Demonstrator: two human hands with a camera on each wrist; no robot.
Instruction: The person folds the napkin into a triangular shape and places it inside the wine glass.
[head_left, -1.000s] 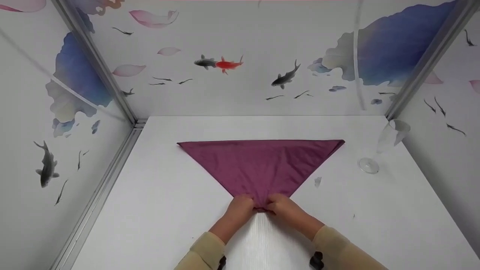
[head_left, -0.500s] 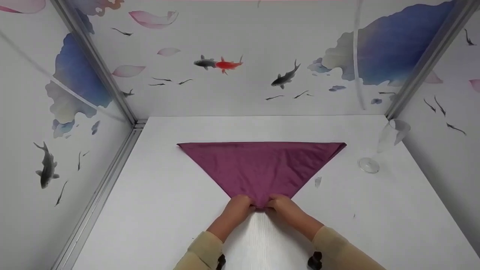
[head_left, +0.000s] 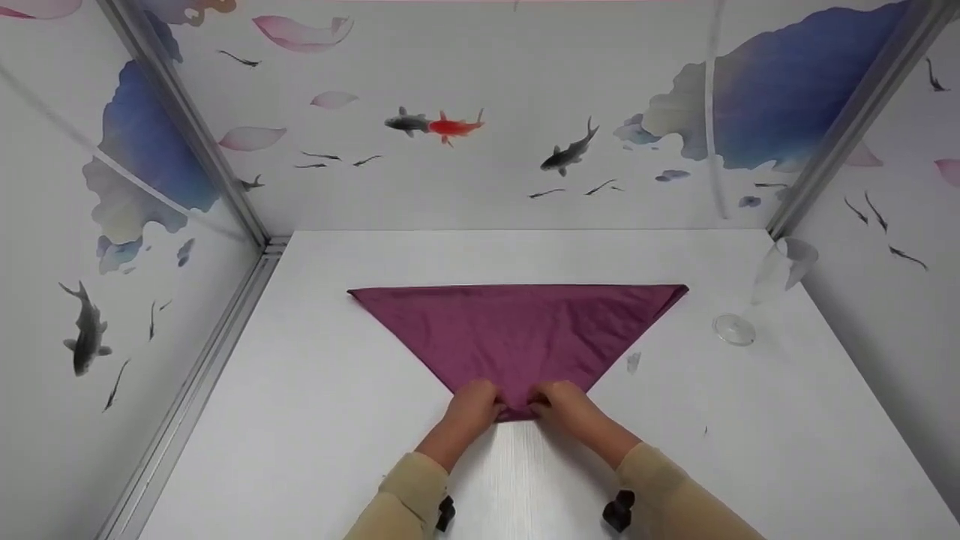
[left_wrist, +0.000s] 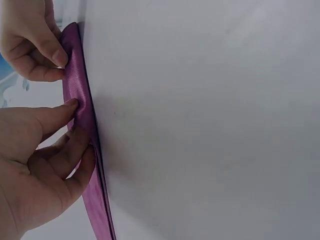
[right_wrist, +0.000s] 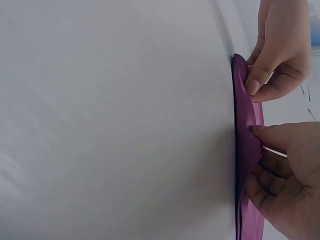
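A purple cloth napkin (head_left: pixel 517 337) lies on the table as a triangle, its long edge at the far side. At its near end, where the cloth is turned over into a short flat edge, my left hand (head_left: pixel 474 405) pinches the left part. My right hand (head_left: pixel 566 405) pinches the right part a small gap away. In the left wrist view, the thumb and fingers of the left hand (left_wrist: pixel 45 170) grip a folded band of the napkin (left_wrist: pixel 77 80). The right wrist view has the right hand (right_wrist: pixel 295 170) holding the napkin's folded edge (right_wrist: pixel 243 120) between thumb and fingers.
A clear stemmed glass (head_left: pixel 735 330) stands at the right side of the white table (head_left: pixel 300 420). A small greyish mark or scrap (head_left: pixel 634 363) shows right of the napkin. Printed panels (head_left: pixel 480 180) wall the table at the back and sides.
The napkin's near end has gone from a gathered tip to a wider, flatter folded edge. Both hands have shifted slightly away from the body while keeping their pinch.
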